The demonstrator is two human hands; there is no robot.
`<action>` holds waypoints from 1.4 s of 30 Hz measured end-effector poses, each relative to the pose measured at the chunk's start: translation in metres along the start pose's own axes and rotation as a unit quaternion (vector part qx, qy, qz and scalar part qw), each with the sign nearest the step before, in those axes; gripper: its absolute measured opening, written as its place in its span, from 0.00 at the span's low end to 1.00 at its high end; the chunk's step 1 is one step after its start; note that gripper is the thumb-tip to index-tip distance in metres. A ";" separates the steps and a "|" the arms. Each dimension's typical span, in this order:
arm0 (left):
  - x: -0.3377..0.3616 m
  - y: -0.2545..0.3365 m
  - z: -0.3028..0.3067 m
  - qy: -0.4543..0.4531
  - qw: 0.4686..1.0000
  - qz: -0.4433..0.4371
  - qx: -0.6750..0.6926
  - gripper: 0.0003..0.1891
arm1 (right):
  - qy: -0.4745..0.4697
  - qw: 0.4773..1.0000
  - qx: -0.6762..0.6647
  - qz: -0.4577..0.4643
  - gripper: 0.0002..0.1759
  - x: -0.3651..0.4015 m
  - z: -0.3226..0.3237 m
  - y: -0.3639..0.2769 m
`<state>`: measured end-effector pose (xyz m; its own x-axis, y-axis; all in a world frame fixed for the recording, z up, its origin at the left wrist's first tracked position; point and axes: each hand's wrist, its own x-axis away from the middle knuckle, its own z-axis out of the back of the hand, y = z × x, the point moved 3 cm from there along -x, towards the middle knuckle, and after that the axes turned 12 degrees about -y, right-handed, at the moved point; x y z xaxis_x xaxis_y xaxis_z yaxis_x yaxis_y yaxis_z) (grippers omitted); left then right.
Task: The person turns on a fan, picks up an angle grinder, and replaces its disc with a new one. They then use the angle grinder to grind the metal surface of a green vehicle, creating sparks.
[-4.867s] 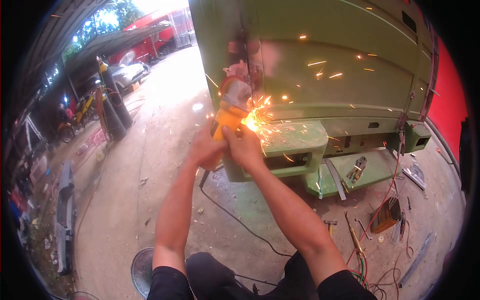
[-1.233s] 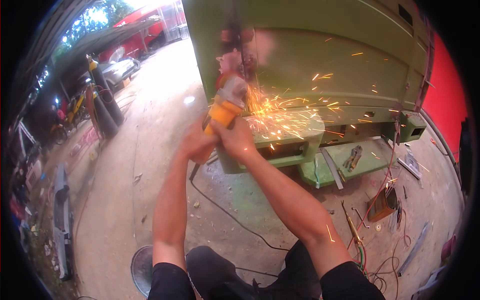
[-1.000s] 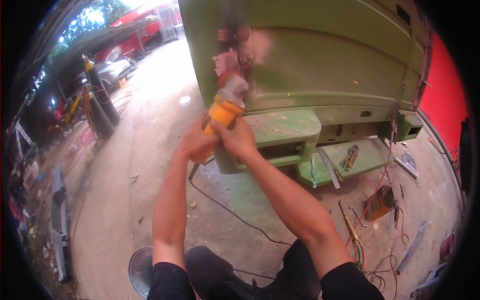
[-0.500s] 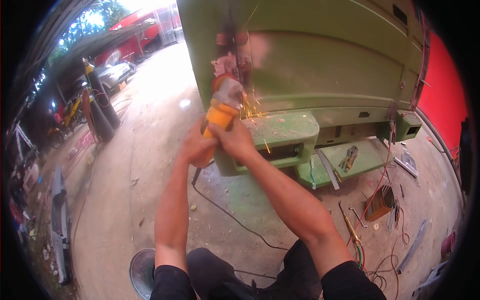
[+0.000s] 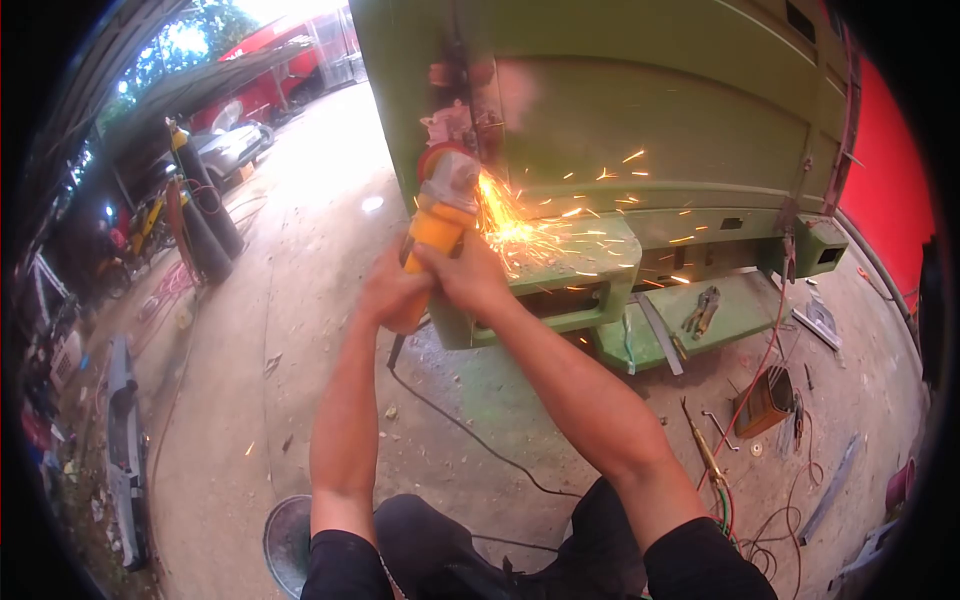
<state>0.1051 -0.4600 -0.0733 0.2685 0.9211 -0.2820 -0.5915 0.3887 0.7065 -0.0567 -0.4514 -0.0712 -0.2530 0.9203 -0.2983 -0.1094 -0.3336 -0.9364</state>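
Both my hands are wrapped round a yellow angle grinder [image 5: 438, 232] with a grey metal head. My left hand [image 5: 393, 288] grips the body from the left, and my right hand [image 5: 468, 272] closes on it from the right. The reddish disc touches or nearly touches the rusty, stripped edge [image 5: 450, 125] of a green vehicle body panel [image 5: 640, 110]; the exact contact spot is hidden by the grinder head. Bright sparks [image 5: 515, 230] spray down and right onto the green step bumper [image 5: 600, 245]. A black cord [image 5: 470, 440] trails from the grinder to the floor.
Pliers [image 5: 703, 311] and a metal strip [image 5: 658, 335] lie on the lower green step [image 5: 640, 350]. A cutting torch [image 5: 703, 445], hoses and a rusty box [image 5: 763, 405] are on the floor at right. Gas cylinders [image 5: 195, 200] stand at left; a bucket [image 5: 290, 545] is by my left leg.
The spark stream has grown from a few faint streaks to a thick, bright spray reaching further right. The grinder and both hands stay in almost the same place.
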 end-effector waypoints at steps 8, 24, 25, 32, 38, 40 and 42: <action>-0.002 -0.001 0.001 -0.017 0.999 0.007 0.030 0.45 | -0.014 1.000 -0.023 -0.007 0.30 0.007 0.000 -0.013; 0.006 0.014 0.003 0.001 1.000 -0.002 0.010 0.48 | -0.395 0.917 0.036 0.049 0.20 0.196 0.016 -0.005; 0.005 0.012 0.003 0.004 1.000 -0.012 0.007 0.49 | -0.452 0.869 0.047 0.195 0.11 0.223 0.016 -0.030; -0.002 0.005 0.003 -0.026 0.999 -0.030 0.027 0.44 | -0.667 0.641 -0.268 0.270 0.11 0.318 -0.007 -0.082; -0.006 -0.001 0.003 -0.017 0.998 -0.032 0.048 0.42 | -0.638 0.662 -0.247 0.306 0.09 0.317 -0.013 -0.100; -0.010 -0.005 0.002 -0.022 0.998 -0.037 0.053 0.42 | -0.661 0.644 -0.211 0.324 0.11 0.317 -0.015 -0.102; -0.011 -0.007 0.001 -0.029 0.997 -0.043 0.055 0.42 | -0.666 0.643 -0.181 0.332 0.09 0.307 -0.020 -0.112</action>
<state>0.1073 -0.4729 -0.0741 0.3602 0.8805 -0.3080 -0.4788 0.4579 0.7490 -0.1032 -0.1279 -0.0617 -0.7536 -0.4726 -0.4570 0.6179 -0.2721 -0.7376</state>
